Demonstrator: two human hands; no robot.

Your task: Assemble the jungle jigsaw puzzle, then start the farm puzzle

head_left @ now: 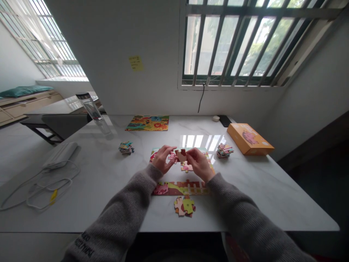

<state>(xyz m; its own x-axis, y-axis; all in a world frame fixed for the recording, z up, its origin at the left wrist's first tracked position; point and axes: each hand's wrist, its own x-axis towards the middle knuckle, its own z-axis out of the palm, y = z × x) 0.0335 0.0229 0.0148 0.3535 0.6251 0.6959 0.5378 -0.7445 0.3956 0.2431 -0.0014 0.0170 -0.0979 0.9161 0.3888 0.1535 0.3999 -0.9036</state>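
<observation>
A brown and pinkish jigsaw puzzle piece (pixel 180 155) is held up between my hands. My right hand (pixel 199 163) pinches its right edge. On its left side, the thumb and forefinger of my left hand (pixel 163 158) close in a curve against the edge. Beneath my hands lies a partly covered section of puzzle (pixel 155 154) with another light pink piece (pixel 187 166) at its lower edge. Nearer to me is a joined puzzle strip (pixel 178 188) showing a pig and a fence. A small heap of loose pieces (pixel 184 206) sits just in front of that strip.
Stacks of pieces stand at left (pixel 126 148) and right (pixel 225 150). Farther back are an animal picture puzzle (pixel 148 123), an orange box (pixel 249 138), a black phone (pixel 225 120) and a glass bottle (pixel 94 111). A white device (pixel 60 155) with cables lies left.
</observation>
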